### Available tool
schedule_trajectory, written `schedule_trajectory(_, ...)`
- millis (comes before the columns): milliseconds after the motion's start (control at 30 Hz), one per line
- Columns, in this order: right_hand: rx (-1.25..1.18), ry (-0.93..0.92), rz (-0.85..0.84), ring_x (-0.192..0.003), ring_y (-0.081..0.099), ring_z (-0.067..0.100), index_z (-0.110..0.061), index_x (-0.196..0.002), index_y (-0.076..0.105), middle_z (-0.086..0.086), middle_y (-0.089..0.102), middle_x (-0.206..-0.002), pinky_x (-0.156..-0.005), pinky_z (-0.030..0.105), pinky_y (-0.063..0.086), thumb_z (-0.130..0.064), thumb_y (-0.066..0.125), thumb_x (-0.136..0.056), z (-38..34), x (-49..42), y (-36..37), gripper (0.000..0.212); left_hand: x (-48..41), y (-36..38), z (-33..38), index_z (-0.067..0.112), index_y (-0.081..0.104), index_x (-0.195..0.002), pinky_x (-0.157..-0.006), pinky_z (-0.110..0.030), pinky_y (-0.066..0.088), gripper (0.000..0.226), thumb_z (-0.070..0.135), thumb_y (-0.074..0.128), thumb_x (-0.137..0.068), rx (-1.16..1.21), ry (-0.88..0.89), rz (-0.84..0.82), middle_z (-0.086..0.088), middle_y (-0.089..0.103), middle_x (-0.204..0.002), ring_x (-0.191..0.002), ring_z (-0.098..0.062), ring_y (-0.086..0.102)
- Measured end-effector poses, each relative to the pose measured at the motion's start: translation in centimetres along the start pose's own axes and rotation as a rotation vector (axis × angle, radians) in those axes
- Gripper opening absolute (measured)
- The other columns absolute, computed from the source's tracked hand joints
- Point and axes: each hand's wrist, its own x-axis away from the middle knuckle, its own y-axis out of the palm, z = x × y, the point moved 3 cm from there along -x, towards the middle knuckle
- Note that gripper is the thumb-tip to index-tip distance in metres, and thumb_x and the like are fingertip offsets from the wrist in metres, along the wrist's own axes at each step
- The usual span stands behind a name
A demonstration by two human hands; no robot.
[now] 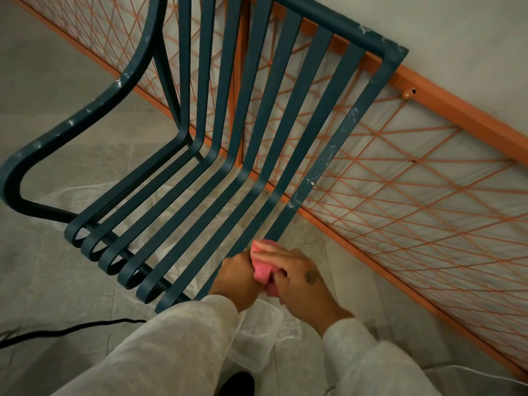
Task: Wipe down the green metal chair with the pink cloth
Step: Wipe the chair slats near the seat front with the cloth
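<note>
The dark green metal chair (234,144) fills the upper middle of the head view, its long slats curving from the backrest down into the seat. White dusty marks show on the right slat and the left armrest. The pink cloth (262,271) is bunched at the seat's front right corner, over the end of the rightmost slat. My left hand (237,278) grips the cloth from the left. My right hand (300,278) is folded over it from the right, fingers curled into the fabric. Both sleeves are pale grey.
An orange metal railing (428,172) with a diamond lattice runs diagonally behind and to the right of the chair. A clear plastic tub (257,338) sits on the tiled floor under my arms. A black cable (57,332) lies at the lower left.
</note>
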Motion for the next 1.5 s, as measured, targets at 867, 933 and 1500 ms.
schedule_trajectory(867, 0.101, -0.003, 0.332, -0.135, 0.029, -0.01, -0.031, -0.141, 0.048, -0.019, 0.032, -0.153, -0.114, 0.024, 0.032, -0.001, 0.047, -0.097, 2.3, -7.4, -9.9, 0.054, -6.2, -0.3, 5.0, 0.02, 0.047, -0.112, -0.063, -0.029, 0.044, 0.026, 0.024, 0.055, -0.087, 0.134, -0.053, -0.005, -0.002, 0.061, -0.085, -0.07, -0.017, 0.058)
schedule_trajectory(933, 0.025, -0.018, 0.218, -0.137, 0.035, -0.002, -0.035, -0.138, 0.051, -0.023, 0.031, -0.153, -0.111, 0.032, 0.039, 0.0, 0.048, -0.096, 2.3, -6.4, -7.7, 0.054, -6.2, -0.4, 5.2, 0.017, 0.05, -0.107, -0.068, -0.033, 0.048, 0.022, 0.025, 0.055, -0.086, 0.157, -0.048, -0.008, -0.004, 0.064, -0.088, -0.077, -0.024, 0.062)
schedule_trajectory(1500, 0.315, -0.171, 0.017, -0.14, 0.024, -0.005, -0.026, -0.137, 0.054, -0.022, 0.028, -0.15, -0.119, 0.033, 0.013, 0.0, 0.057, -0.091, 2.7, -5.6, -6.8, 0.053, -6.5, -0.3, 5.0, 0.025, 0.053, -0.069, -0.067, -0.036, 0.053, 0.016, 0.033, 0.046, -0.08, 0.107, -0.088, -0.066, -0.001, 0.063, -0.072, -0.066, -0.02, 0.061)
